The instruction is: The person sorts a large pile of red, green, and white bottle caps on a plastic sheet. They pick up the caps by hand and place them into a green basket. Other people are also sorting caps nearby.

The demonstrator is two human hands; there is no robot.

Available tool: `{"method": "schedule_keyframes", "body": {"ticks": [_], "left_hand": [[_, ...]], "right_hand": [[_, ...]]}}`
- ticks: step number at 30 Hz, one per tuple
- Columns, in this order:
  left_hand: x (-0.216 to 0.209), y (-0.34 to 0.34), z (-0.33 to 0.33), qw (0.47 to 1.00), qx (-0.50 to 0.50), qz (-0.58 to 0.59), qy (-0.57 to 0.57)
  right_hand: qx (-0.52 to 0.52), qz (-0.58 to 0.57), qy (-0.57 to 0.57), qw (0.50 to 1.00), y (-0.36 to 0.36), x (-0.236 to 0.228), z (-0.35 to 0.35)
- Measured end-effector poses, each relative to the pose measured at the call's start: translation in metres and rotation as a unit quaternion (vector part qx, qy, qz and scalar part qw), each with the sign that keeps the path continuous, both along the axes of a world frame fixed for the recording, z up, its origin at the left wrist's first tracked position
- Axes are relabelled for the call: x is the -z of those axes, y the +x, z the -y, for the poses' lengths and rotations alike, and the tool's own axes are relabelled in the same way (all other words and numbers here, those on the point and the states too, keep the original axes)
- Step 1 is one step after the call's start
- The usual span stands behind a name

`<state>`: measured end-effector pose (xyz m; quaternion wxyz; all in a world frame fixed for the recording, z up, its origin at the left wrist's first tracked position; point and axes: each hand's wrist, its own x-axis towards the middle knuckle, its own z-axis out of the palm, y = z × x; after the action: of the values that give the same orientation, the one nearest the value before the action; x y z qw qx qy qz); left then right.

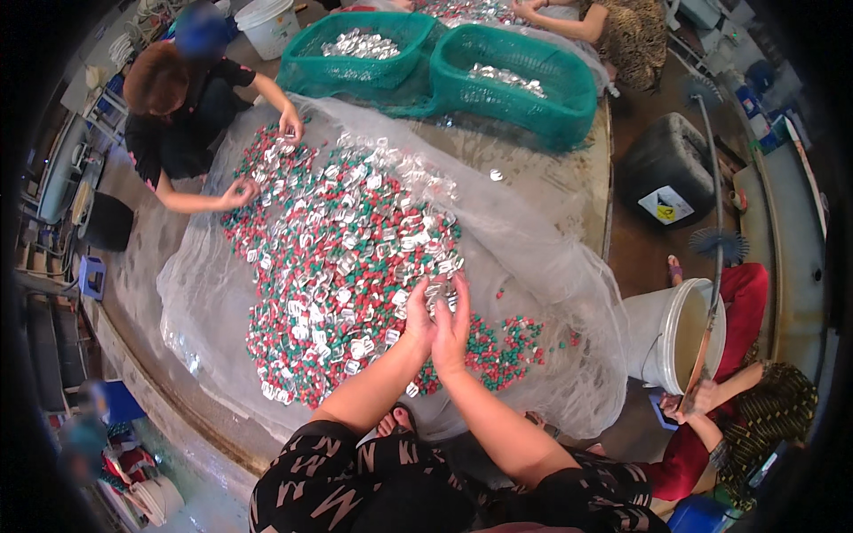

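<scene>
My left hand (418,313) and my right hand (454,330) are cupped side by side, wrists close together. Between them they hold several shiny silver metal pieces (439,291), too small to name. Both hands are over the near right part of a wide pile (329,284) of small red and green pellets mixed with more of the silver pieces. Under the pile spreads a sheer whitish net (560,293). Loose pellets (506,351) lie just right of my right forearm.
Two green mesh-lined baskets (511,115) with silver pieces stand at the back. At the left a co-worker (169,115) reaches into the pile; another person (755,417) sits at the right by a white bucket (662,333). A black jerrycan (671,164) stands behind the bucket.
</scene>
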<state>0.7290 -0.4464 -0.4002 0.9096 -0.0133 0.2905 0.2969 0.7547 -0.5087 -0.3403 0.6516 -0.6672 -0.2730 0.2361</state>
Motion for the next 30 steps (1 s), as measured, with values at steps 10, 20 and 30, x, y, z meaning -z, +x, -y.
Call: {"method": "schedule_keyframes", "body": {"ticks": [10,20,30], "left_hand": [[-0.165,0.233,-0.178,0.989,0.022,0.044,0.140],[-0.177,0.144,-0.202,0.964,-0.008,-0.022,0.264],[0.024,-0.159,-0.075,0.386,0.107,-0.673,0.622]], "right_hand": [[0.200,-0.113,0.123,0.965,0.097,-0.045,0.022],[0.228,-0.134,0.020,0.964,0.117,0.043,0.054],[-0.196,0.202,-0.205,0.937,0.055,0.100,0.058]]}}
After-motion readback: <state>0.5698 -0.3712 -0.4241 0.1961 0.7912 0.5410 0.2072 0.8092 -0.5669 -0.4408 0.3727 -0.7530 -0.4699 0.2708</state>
